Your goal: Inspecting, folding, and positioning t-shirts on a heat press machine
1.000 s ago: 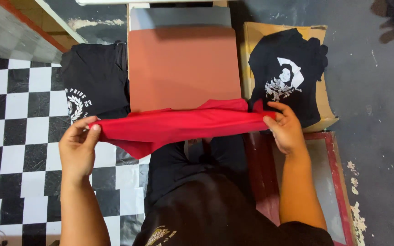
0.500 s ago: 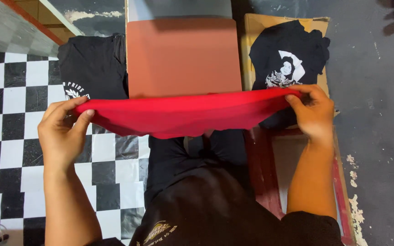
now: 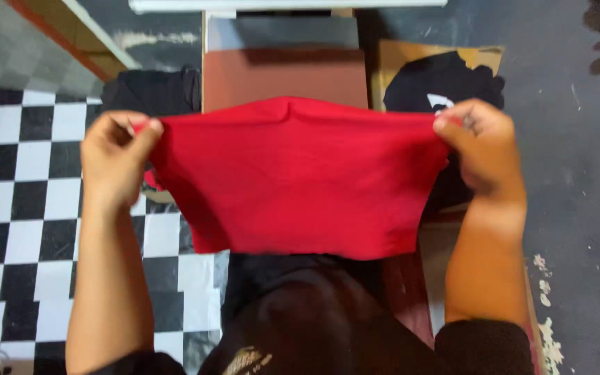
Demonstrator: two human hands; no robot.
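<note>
A red cloth garment [image 3: 293,180] is stretched wide in front of me, hanging down over my lap. My left hand [image 3: 116,156] pinches its upper left corner. My right hand [image 3: 477,142] pinches its upper right corner. Behind the cloth lies a reddish-brown flat platen [image 3: 282,80] of a press, partly hidden by the cloth's upper edge.
A black printed shirt [image 3: 446,83] lies on a brown board [image 3: 401,59] at the right, half covered by my right hand. Another black shirt [image 3: 151,90] lies at the left. A black-and-white chequered floor [image 3: 19,180] spreads at the left, grey floor [image 3: 578,180] at the right.
Both hands have risen and moved forward, lifting the red cloth so that it hangs open as a broad sheet and covers the lower part of the platen.
</note>
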